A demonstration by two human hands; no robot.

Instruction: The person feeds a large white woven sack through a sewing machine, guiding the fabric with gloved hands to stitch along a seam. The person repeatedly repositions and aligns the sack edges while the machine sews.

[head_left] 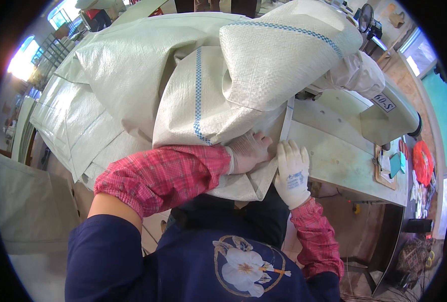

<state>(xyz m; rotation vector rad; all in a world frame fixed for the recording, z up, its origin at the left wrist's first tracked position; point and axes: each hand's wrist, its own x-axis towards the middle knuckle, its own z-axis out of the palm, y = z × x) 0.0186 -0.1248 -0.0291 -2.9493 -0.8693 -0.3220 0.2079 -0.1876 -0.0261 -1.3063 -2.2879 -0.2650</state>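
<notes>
While the stiff white woven-plastic sheet with blue checked bands (263, 75) lies heaped across the pale, flat-topped bench (341, 156), its near part hangs past the front, presumably so both hands can reach its edge. I see the white-gloved left hand (252, 152) resting on the sheet with bent fingers, likely bracing it, and the white-gloved right hand (291, 173) against the narrow edge, probably steadying it. Since their undersides are hidden, I cannot tell whether either hand grasps or merely presses. Blue print (296, 180) marks the right hand's glove, too small for me to read. Further right, a bulky pale machine head (397, 118) carries a white rectangular label (384, 103) with bold dark characters, perhaps for quick identification.
</notes>
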